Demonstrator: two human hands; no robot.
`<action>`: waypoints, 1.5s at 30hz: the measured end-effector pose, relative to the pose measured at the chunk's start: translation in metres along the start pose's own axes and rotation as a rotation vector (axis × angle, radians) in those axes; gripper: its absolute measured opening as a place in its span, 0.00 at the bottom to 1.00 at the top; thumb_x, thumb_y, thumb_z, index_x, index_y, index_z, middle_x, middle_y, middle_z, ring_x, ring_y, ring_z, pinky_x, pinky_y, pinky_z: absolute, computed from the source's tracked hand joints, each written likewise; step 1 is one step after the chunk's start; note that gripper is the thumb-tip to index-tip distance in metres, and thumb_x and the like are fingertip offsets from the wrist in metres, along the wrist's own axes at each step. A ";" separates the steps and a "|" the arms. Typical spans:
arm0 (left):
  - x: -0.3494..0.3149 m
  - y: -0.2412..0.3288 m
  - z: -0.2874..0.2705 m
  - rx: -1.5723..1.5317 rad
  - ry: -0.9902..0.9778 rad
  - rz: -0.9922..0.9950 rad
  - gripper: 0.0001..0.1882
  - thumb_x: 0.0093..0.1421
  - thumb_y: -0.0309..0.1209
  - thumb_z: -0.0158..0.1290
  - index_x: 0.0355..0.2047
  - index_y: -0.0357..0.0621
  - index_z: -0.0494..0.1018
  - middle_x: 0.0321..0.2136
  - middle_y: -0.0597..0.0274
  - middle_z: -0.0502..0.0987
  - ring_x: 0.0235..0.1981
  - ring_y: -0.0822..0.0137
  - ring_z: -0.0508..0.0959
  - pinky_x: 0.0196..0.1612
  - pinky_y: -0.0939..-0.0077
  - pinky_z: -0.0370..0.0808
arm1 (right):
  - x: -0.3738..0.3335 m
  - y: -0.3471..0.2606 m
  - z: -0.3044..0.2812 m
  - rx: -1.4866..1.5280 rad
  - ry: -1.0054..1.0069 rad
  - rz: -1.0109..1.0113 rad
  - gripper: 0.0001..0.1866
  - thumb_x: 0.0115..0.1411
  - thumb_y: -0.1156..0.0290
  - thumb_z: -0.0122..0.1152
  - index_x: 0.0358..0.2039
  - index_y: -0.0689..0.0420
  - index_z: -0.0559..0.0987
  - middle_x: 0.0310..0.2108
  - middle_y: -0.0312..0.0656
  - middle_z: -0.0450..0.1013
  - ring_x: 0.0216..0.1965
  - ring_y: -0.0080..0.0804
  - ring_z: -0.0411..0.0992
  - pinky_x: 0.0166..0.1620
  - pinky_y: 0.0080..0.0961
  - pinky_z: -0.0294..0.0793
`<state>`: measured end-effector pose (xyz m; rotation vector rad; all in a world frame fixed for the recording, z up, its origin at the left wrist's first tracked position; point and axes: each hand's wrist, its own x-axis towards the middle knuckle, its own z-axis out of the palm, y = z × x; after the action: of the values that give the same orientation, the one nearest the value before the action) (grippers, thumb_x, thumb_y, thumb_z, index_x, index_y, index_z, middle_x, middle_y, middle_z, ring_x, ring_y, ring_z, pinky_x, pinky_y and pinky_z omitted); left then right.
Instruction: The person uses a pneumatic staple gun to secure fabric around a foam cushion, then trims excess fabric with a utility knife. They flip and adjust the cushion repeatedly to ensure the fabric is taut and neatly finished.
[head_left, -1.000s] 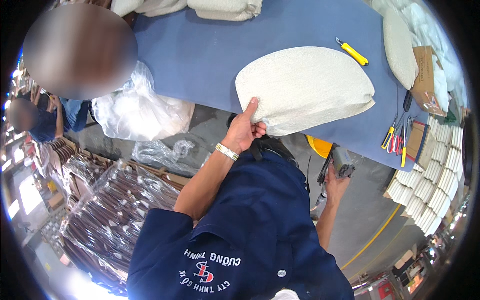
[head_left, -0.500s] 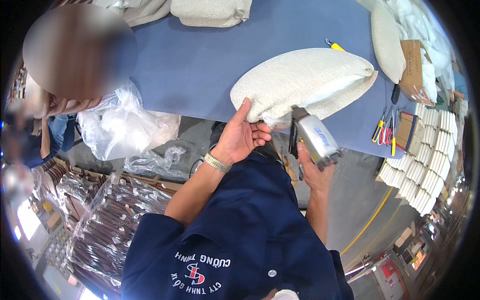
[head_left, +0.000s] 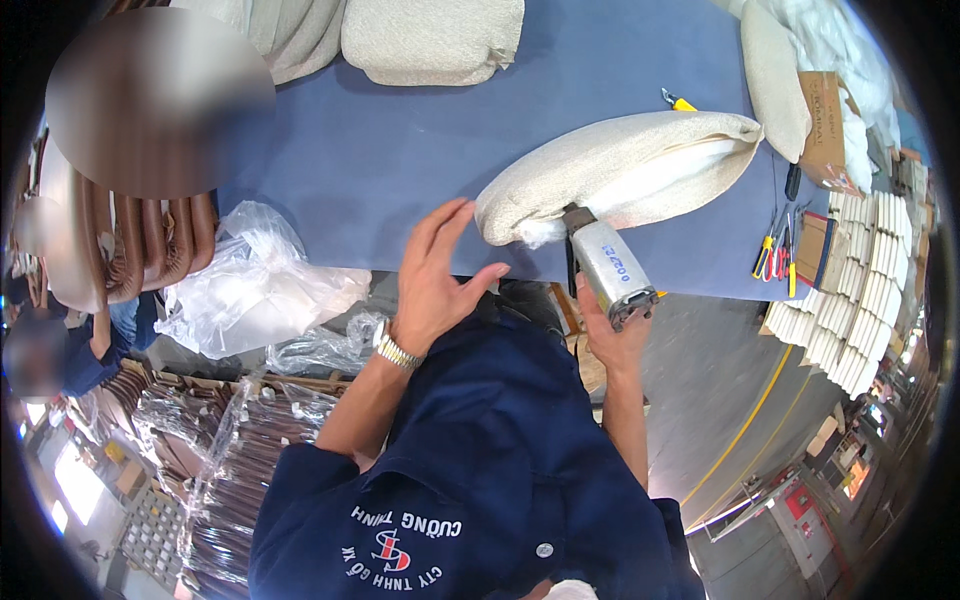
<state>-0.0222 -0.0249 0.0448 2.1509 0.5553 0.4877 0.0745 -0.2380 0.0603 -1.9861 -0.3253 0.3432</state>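
Right hand [head_left: 615, 338]: fingers closed around the silver staple gun [head_left: 608, 258], whose nose overlapped the near edge of the beige cushion [head_left: 555, 170].
Left hand [head_left: 432, 285]: fingers spread wide, holding nothing; their tips were just beside the cushion's left end, contact unclear.
Beige cushion: lay right of those fingertips on the blue table [head_left: 400, 150], gaping over white filling [head_left: 670, 178].
Yellow utility knife [head_left: 684, 104]: lay just beyond the cushion, partly hidden.

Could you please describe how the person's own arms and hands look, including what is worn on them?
The left hand and right hand wear no gloves. A silver and gold metal band circles the left wrist. The left sleeve is dark blue and short.
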 end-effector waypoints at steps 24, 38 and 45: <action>0.048 -0.026 0.006 -0.339 -0.220 0.050 0.26 0.47 0.24 0.73 0.48 0.39 0.81 0.47 0.48 0.83 0.47 0.59 0.84 0.51 0.70 0.80 | 0.010 -0.009 0.014 -0.244 -0.057 -0.081 0.23 0.52 0.76 0.73 0.47 0.70 0.76 0.38 0.51 0.81 0.38 0.43 0.82 0.43 0.32 0.79; 0.067 -0.030 -0.003 -0.101 -0.224 0.271 0.24 0.48 0.29 0.73 0.47 0.40 0.82 0.45 0.52 0.84 0.43 0.59 0.85 0.45 0.71 0.83 | 0.028 -0.019 0.020 -0.216 -0.074 -0.200 0.24 0.47 0.79 0.71 0.47 0.69 0.76 0.39 0.53 0.79 0.37 0.51 0.80 0.44 0.33 0.79; 0.077 -0.035 -0.007 -0.135 -0.270 0.344 0.25 0.48 0.26 0.72 0.48 0.40 0.81 0.45 0.52 0.83 0.42 0.58 0.85 0.44 0.71 0.83 | 0.027 -0.023 0.024 -0.070 -0.037 -0.012 0.23 0.48 0.77 0.68 0.47 0.65 0.78 0.40 0.53 0.79 0.39 0.52 0.80 0.44 0.34 0.78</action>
<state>0.0302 0.0413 0.0318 2.1423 0.0008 0.3957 0.0884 -0.1981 0.0687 -2.0478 -0.3768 0.3654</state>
